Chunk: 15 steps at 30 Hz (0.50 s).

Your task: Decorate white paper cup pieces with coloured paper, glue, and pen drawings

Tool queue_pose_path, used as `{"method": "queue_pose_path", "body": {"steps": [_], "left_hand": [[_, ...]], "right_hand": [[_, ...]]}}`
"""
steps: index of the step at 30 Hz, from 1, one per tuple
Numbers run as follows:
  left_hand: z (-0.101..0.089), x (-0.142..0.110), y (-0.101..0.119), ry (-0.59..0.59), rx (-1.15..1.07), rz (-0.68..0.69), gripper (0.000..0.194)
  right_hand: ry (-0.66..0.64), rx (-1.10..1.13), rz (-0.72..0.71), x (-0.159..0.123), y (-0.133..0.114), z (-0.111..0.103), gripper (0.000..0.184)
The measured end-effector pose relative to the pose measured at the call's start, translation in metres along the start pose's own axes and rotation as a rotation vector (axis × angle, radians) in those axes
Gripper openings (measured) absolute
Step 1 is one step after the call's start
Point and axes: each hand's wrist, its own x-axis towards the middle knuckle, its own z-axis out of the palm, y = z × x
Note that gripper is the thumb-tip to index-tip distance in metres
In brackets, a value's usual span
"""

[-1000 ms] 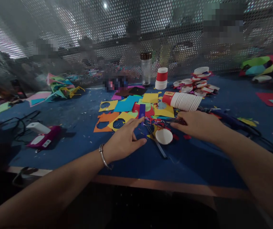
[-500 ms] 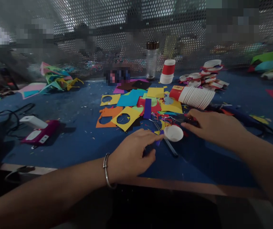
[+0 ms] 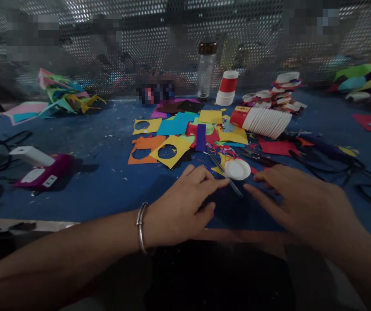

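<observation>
A small round white paper piece, like a cut-off cup bottom (image 3: 237, 169), lies on the blue table. My left hand (image 3: 185, 203) is at its lower left with the index finger stretched out, holding nothing; the fingertip is by a slim pen (image 3: 236, 188). On the other side, my right hand (image 3: 302, 198) hovers with thumb and fingers apart and nothing between them. Just beyond it lies a dark tool that looks like scissors (image 3: 261, 158). Coloured paper scraps surround these, among them a yellow sheet with a round hole (image 3: 180, 146) and a purple strip (image 3: 201, 137).
Stacked paper cups (image 3: 261, 122) lie on their side, with an upright stack (image 3: 227, 88) and a glass bottle (image 3: 206, 71) behind. Cut cup pieces (image 3: 287, 93) are heaped right. A purple charger block (image 3: 44, 175) sits left; black cables (image 3: 337, 166) run right.
My right hand has come away from the dark tool, back toward me, and its fingers have spread. My left hand has shifted slightly right. The camera view has moved slightly.
</observation>
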Motion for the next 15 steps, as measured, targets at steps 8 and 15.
{"method": "queue_pose_path", "body": {"steps": [8, 15], "left_hand": [[-0.018, 0.030, -0.023, 0.194, 0.401, 0.133, 0.032], [-0.012, 0.063, -0.041, 0.089, 0.630, 0.303, 0.028]], "right_hand": [[-0.067, -0.021, -0.056, -0.001, -0.020, 0.008, 0.032], [0.066, -0.053, -0.103, -0.007, -0.028, 0.007, 0.030]]}}
